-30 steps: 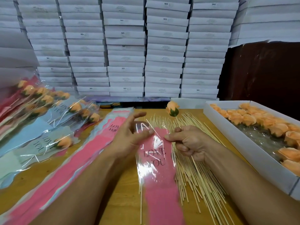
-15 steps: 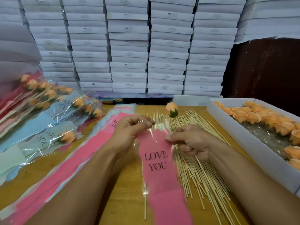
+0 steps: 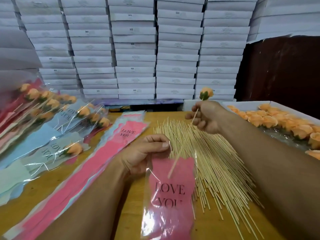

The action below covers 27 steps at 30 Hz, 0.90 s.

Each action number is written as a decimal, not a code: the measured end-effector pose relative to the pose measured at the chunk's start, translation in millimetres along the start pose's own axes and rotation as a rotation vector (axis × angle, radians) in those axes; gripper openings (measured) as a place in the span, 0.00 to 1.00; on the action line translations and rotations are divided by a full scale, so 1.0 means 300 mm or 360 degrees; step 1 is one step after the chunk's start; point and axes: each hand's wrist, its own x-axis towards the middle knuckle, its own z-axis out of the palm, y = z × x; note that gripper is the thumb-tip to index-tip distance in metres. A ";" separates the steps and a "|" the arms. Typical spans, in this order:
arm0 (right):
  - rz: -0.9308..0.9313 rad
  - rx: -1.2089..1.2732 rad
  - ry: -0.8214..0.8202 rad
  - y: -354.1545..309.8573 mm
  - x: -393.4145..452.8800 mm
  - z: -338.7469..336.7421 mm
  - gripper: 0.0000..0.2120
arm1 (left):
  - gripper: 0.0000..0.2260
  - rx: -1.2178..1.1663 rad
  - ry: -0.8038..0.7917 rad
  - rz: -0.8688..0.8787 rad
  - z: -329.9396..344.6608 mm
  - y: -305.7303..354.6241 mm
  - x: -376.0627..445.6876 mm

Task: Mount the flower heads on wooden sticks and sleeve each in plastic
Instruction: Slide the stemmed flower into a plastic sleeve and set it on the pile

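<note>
The left hand (image 3: 147,153) pinches the open mouth of a pink "LOVE YOU" plastic sleeve (image 3: 170,193) near the middle of the wooden table (image 3: 107,187). The right hand (image 3: 206,116), farther back, grips a wooden stick (image 3: 174,163) topped with an orange flower head (image 3: 206,93) — its lower tip sits just inside the sleeve.

Risks, as a judgement: the tip could snag or pierce the thin film, or the mouth could collapse if the pinch slips. Loose sticks (image 3: 216,161) lie beneath; one might get caught up.

Hard to see: how deep the tip sits, and the sleeve's near end — cut off.
</note>
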 end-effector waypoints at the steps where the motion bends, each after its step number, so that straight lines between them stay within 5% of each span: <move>1: -0.0019 -0.0028 0.0043 -0.026 0.019 0.008 0.08 | 0.10 0.0013 -0.0031 -0.0021 -0.001 -0.001 -0.003; 6: -0.0120 -0.0045 0.0273 -0.130 0.078 0.003 0.11 | 0.12 -0.0064 -0.0229 -0.0061 0.013 0.007 -0.016; 12: -0.0155 -0.0139 0.0466 -0.141 0.089 -0.019 0.13 | 0.17 0.0002 -0.0161 -0.0068 0.015 0.001 -0.015; 21: -0.0071 -0.0130 0.0231 -0.065 0.075 0.019 0.11 | 0.17 -0.0063 -0.0081 -0.0061 0.014 -0.004 -0.010; 27: -0.0014 -0.0121 -0.0019 0.035 -0.001 0.066 0.10 | 0.03 -0.0093 -0.0074 -0.0057 0.015 -0.006 -0.001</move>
